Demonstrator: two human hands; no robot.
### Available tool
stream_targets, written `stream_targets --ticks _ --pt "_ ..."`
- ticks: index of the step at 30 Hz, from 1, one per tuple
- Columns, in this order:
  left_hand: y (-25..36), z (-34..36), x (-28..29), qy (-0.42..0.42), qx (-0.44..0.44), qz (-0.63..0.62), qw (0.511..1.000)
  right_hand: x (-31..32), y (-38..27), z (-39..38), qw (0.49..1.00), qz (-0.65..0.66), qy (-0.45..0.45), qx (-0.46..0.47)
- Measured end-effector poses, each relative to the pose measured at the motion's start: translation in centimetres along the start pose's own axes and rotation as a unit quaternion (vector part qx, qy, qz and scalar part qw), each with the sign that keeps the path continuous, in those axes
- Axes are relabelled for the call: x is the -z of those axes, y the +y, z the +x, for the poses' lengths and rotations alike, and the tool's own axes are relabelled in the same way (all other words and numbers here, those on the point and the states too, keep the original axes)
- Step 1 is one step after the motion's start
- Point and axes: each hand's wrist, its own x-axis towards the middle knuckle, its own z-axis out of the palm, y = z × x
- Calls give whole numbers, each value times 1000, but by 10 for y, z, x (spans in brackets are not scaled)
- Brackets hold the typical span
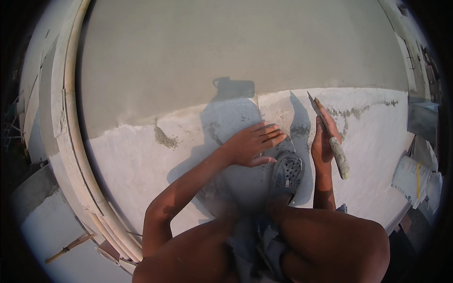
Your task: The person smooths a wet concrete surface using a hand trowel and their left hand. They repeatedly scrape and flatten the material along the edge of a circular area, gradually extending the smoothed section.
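Observation:
My right hand [325, 137] is around a trowel [340, 160]. Its worn, mortar-caked handle points back toward my forearm, and the thin blade runs up along my fingers, seen nearly edge-on. My left hand [257, 145] is open, palm down, fingers stretched to the right; it holds nothing, and I cannot tell whether it touches the surface below. Beyond both hands lies a smooth grey layer of plaster or mortar [245, 42]. It ends in an uneven edge against the paler surface [368, 141] beneath my hands.
A grey clog with holes [289, 170] is on my foot between my hands. Grey crumbs [165, 137] stick to the pale surface. A bamboo pole [71, 94] runs along the left edge, with a brush-like tool [71, 247] beyond it. White sacks [410, 179] lie at the right.

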Motion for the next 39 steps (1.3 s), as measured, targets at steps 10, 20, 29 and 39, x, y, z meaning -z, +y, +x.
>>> stream_targets --ticks 10,20,29,39 --pt "11 39 11 23 86 82 993 13 13 11 989 86 53 -107" --pt "13 -61 10 -57 172 90 979 -4 0 28 980 108 -2 -164" --pt "64 -104 47 30 585 -1 810 -30 1 37 954 231 -34 -188" --pt "-14 -178 39 60 302 211 928 -21 -25 37 959 216 -86 -161"
